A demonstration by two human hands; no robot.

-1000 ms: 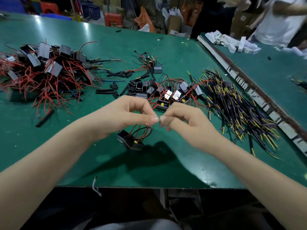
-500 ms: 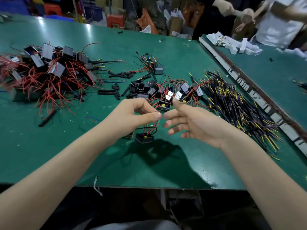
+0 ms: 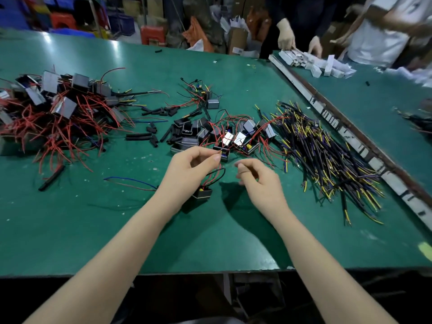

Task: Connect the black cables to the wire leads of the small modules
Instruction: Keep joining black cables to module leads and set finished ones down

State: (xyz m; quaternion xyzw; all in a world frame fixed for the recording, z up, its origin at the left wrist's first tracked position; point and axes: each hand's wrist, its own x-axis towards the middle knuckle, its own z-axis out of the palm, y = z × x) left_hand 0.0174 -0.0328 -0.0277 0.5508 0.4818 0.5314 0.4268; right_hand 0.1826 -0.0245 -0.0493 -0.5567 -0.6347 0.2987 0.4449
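Note:
My left hand [image 3: 189,169] pinches the red and black wire leads [image 3: 216,173] of a small black module [image 3: 202,193], which hangs just above the green table [image 3: 93,218]. My right hand [image 3: 259,183] hovers a short way to the right of it, fingers curled, with nothing visible in it. A heap of black cables [image 3: 327,164] with yellow and blue ends lies to the right of that hand. More small modules [image 3: 233,136] with red leads lie in a cluster just beyond both hands.
A big tangle of modules with red wires [image 3: 46,113] fills the left of the table. Short black tubes [image 3: 149,136] lie scattered in the middle. A loose blue and red wire [image 3: 131,183] lies left of my left hand. A metal strip [image 3: 350,141] borders the right side; other people's hands sort white boxes [image 3: 327,66] beyond.
My hands came apart after pinching together. The right hand let go, opened, then curled its fingers again. The left hand kept the leads, and the module swung under it.

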